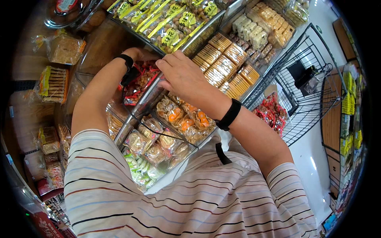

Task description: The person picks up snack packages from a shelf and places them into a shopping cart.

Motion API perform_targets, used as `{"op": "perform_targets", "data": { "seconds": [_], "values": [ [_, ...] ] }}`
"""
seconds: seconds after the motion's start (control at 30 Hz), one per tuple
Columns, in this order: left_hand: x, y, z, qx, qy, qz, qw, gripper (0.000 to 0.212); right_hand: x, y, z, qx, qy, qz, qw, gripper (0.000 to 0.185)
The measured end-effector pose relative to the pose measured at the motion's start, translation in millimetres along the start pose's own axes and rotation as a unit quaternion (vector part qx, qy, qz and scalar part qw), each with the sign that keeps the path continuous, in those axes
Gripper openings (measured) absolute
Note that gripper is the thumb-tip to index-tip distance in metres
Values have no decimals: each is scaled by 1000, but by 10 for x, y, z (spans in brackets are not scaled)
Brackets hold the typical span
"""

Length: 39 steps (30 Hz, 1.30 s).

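Note:
My left hand reaches into a bin of red-edged snack packets. A black wristband circles that wrist, and the fingers are mostly out of sight, so any hold cannot be told. A dark object lies among the packets just below the wrist. On the metal rail between the upper and lower bins, my right hand has its fingers curled over the edge and its thumb on the near side. Below it are bagged twisted snacks with orange labels.
A wire shopping cart stands at right, holding red packets and a black item. Yellow-topped nut bags fill the upper bin. Stacked biscuits lie right of my hand. A black cord crosses the lower bins.

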<state>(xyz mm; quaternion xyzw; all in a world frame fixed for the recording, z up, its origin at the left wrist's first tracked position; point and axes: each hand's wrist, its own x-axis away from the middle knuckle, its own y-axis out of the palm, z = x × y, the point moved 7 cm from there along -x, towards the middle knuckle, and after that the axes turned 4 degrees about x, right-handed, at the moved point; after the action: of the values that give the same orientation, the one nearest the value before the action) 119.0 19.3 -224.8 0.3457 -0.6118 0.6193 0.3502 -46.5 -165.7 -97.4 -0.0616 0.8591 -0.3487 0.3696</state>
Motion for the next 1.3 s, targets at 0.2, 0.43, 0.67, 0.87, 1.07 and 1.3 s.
{"op": "perform_targets", "data": {
  "seconds": [0.2,0.43,0.67,0.87,1.07,1.3],
  "values": [
    [-321,48,-253,107,30,18,994,63,-2,54,14,14,23,-33,999,53],
    [-268,179,-310,208,16,-26,978,67,3,29,1,6,21,-37,999,53],
    [-86,242,-191,257,35,-60,964,58,4,23,8,1,0,2,1000,46],
    [417,134,27,201,51,-82,975,65,17,21,0,4,-1,15,1000,47],
    [357,276,-44,254,59,-117,958,76,6,-5,-32,-4,8,14,1000,51],
    [266,292,-146,262,69,-148,951,76,-41,-51,-47,4,17,48,999,44]
  ]
}}
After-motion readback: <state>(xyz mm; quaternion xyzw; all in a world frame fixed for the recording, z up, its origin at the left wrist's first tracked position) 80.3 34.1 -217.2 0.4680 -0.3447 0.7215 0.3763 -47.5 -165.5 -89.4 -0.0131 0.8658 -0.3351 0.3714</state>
